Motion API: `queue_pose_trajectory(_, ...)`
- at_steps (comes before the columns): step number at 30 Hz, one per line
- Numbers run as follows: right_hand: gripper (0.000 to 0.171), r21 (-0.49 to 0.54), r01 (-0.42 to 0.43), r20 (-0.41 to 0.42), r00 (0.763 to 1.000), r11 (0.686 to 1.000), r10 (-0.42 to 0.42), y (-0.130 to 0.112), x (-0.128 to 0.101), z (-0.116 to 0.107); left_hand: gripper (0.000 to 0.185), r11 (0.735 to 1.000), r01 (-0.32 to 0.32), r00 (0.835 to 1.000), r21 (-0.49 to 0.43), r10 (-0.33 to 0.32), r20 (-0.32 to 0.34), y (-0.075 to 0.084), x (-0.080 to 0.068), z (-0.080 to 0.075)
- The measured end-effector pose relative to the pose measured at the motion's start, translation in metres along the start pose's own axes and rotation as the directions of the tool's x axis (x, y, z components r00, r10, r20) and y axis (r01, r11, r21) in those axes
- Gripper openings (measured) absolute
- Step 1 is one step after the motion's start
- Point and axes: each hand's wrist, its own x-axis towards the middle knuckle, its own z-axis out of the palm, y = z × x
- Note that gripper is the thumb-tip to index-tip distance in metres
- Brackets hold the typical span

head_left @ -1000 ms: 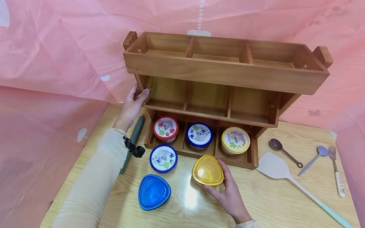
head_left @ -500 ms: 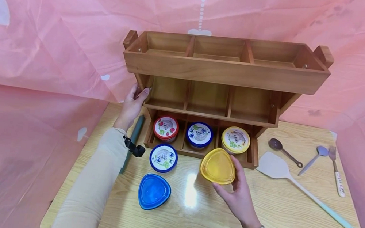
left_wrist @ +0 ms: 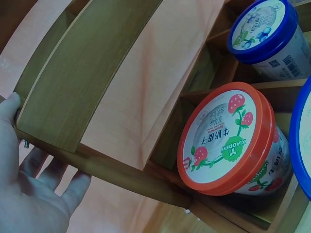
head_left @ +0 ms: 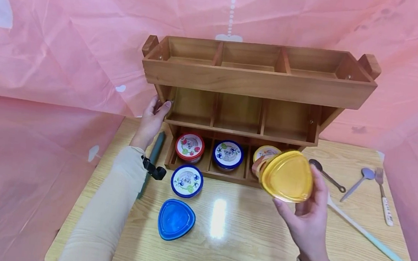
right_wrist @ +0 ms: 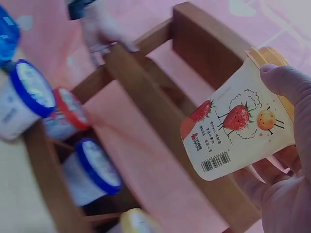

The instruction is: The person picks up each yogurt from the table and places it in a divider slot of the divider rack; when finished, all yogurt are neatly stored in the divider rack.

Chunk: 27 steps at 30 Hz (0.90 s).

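Note:
My left hand [head_left: 150, 121] grips the left side of a three-tier wooden rack [head_left: 258, 85], at its middle tier. In the left wrist view its thumb and fingers lie on either side of the wood. My right hand [head_left: 311, 224] holds a tapered cup [right_wrist: 228, 128] with strawberries printed on its side and a yellow rounded-triangle lid [head_left: 288, 177]. The cup is raised and tilted in front of the rack's lower right corner. Behind it, a round yellow-lidded tub [head_left: 265, 152] is partly hidden. Red-lidded [head_left: 190, 146] and blue-lidded [head_left: 228, 154] tubs stand in the bottom tier's other compartments.
A second blue-lidded tub [head_left: 187, 181] and a blue triangular-lidded cup [head_left: 176, 219] stand in front of the rack. A dark green stick [head_left: 157, 147] lies at left. A spatula [head_left: 367, 235], two spoons and a fork [head_left: 383, 193] lie at right.
My right hand has lifted the yellow-lidded cup from near the table and carried it rightward and up, tilting it. It now covers part of the bottom tier. My left hand has stayed in place.

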Motion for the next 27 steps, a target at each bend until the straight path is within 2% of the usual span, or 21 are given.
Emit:
queue_pose_trajectory(5,0.096,0.073,0.058,-0.061,0.997,0.996,-0.053,-0.010,0.021,-0.001,0.060,1.000,0.009,1.000,0.018,-0.009,0.005,-0.001,0.000,-0.001)
queue_pose_trajectory(12,0.093,0.077,0.093,-0.124,0.989,0.993,-0.083,-0.017,0.049,0.001,0.062,0.999,0.031,0.999,0.036,-0.031,0.009,-0.001,-0.001,-0.002)
queue_pose_trajectory(17,0.093,0.049,0.094,-0.143,0.986,0.994,-0.087,-0.015,0.064,0.003,0.059,1.000,0.018,1.000,-0.008,-0.018,0.015,0.000,-0.001,-0.001)
queue_pose_trajectory(24,0.093,0.044,0.091,-0.139,0.987,0.995,-0.084,-0.005,0.077,0.003,0.057,0.999,0.033,0.999,-0.013,-0.033,0.033,0.024,-0.014,0.002)
queue_pose_trajectory(27,0.093,0.047,0.096,-0.140,0.986,0.994,-0.089,-0.001,0.082,0.002,0.056,0.999,0.032,0.999,-0.008,-0.032,0.032,0.027,-0.016,0.002)
